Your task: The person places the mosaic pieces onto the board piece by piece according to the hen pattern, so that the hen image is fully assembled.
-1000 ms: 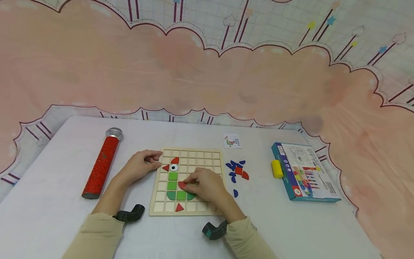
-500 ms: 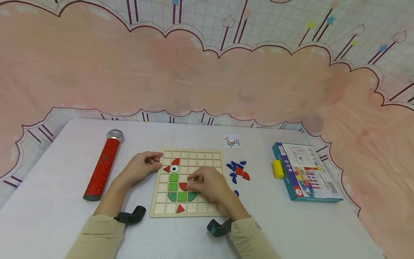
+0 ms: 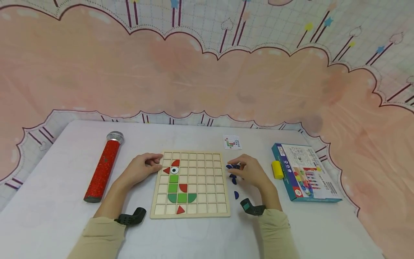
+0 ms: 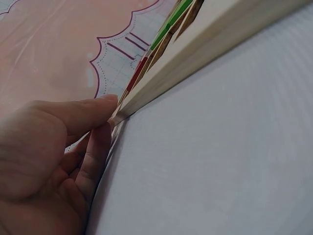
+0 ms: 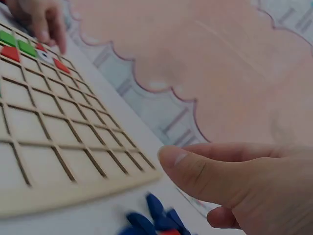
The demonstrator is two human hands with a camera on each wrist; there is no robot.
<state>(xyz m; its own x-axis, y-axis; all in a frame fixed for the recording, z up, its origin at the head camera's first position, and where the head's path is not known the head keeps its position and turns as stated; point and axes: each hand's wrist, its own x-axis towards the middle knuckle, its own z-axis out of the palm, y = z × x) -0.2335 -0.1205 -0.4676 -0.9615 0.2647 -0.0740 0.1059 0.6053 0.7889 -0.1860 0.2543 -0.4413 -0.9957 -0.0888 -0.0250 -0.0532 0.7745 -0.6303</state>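
A wooden grid board [image 3: 207,180] bears green squares [image 3: 173,188], dark green quarter-rounds [image 3: 192,198], red pieces [image 3: 183,188] and a round eye piece [image 3: 174,170]. My left hand [image 3: 142,168] holds the board's left edge; in the left wrist view, the thumb and a finger [image 4: 95,147] meet there. Right of the board, my right hand [image 3: 250,171] hovers over blue pieces [image 3: 233,178], thumb and forefinger apart, covering part of the pile. Below that thumb [image 5: 190,171], the right wrist view shows blue pieces [image 5: 155,208] and some red.
A red microphone [image 3: 102,167] lies at left. Behind the blue pieces is a small picture card [image 3: 232,142]. A flat printed box [image 3: 307,172] lies at right, with a yellow cylinder [image 3: 276,169] against its left side. One blue half-round [image 3: 236,195] lies apart.
My right hand let go of a red quarter-round on the board, beside the green squares, and moved right to the blue pile. My left hand stayed at the board's edge.
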